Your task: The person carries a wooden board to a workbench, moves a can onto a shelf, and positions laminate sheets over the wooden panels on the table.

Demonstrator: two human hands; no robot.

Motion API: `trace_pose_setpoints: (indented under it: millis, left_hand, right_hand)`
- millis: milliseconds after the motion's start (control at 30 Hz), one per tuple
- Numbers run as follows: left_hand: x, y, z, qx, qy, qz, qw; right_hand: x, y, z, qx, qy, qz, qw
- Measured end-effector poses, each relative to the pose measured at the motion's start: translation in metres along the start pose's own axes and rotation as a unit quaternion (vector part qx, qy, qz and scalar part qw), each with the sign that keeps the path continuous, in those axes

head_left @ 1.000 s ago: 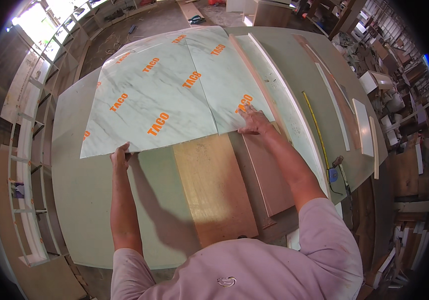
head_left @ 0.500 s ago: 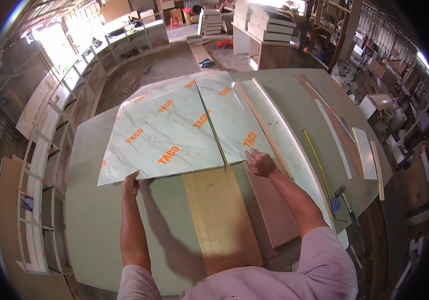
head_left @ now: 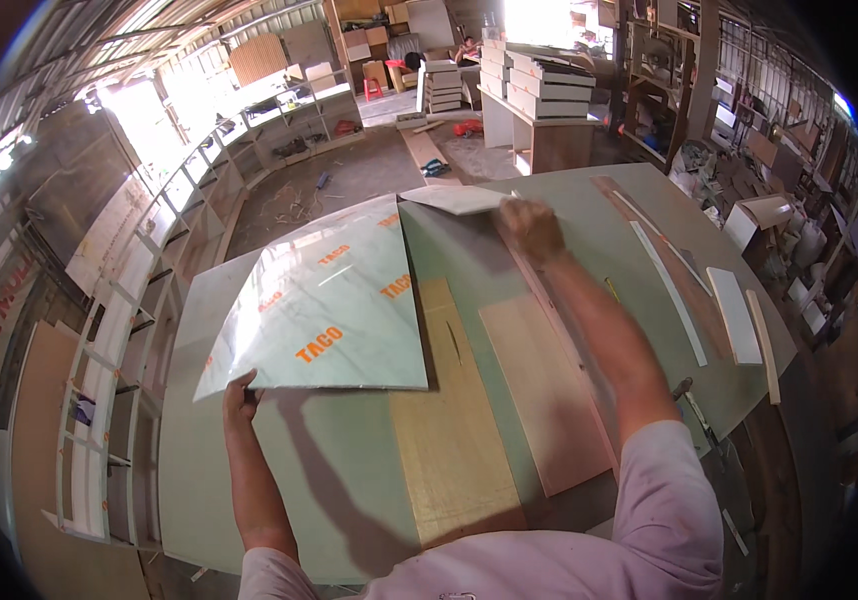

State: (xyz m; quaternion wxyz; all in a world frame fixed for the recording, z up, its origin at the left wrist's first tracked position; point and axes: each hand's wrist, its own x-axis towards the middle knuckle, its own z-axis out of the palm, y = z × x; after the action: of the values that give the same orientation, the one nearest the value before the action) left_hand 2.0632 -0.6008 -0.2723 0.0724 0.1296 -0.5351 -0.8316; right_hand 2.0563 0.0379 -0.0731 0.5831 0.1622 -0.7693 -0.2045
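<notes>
My left hand [head_left: 241, 394] grips the near left edge of a large glossy marble-patterned sheet [head_left: 349, 300] with orange lettering, its thumb on top and the other fingers hidden beneath. The sheet's left part bends upward. At the far side, my right hand [head_left: 534, 228] is closed around the edge of a smaller matching piece [head_left: 457, 200], which is raised, tilted and seen nearly edge-on. A dark gap parts the two pieces. Under the large sheet's near right corner runs a yellowish wooden board [head_left: 459, 460], and a pinkish-brown board [head_left: 544, 400] lies to its right.
The boards lie on a wide green worktop [head_left: 349, 520]. To the right are a white strip [head_left: 669, 290], a short white panel [head_left: 734, 315], a wooden batten [head_left: 763, 345] and a hammer-like tool [head_left: 689, 395]. White open frames [head_left: 99, 410] line the left side. Stacked white boxes [head_left: 549, 85] stand beyond.
My right hand has lifted the smaller piece from beside the large sheet and moved it away toward the far side, uncovering more worktop and boards. My left hand keeps its grip.
</notes>
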Motion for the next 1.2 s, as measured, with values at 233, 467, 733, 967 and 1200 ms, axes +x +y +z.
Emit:
trace_pose_setpoints:
  millis: [233,467,733,967,1200]
  left_hand:
    - [-0.194,0.001,-0.183,-0.093,0.028,0.003,0.995]
    - [-0.378,-0.081,-0.372,-0.144,0.054,0.027,0.988]
    - [-0.541,-0.186,-0.529,-0.164,0.098,-0.045,0.981]
    - [-0.617,-0.251,-0.574,-0.142,0.182,-0.112,0.967]
    - [-0.655,-0.288,-0.597,-0.049,0.308,-0.152,0.938]
  right_hand:
    - [0.016,0.092,-0.189,-0.034,0.039,0.058,0.997]
    - [-0.109,0.160,-0.430,-0.066,0.106,0.128,0.984]
    - [-0.239,0.175,-0.668,-0.240,0.089,0.277,0.926]
    - [-0.320,0.229,-0.775,-0.179,0.159,0.297,0.925]
    - [-0.378,0.261,-0.878,0.038,0.165,0.512,0.842]
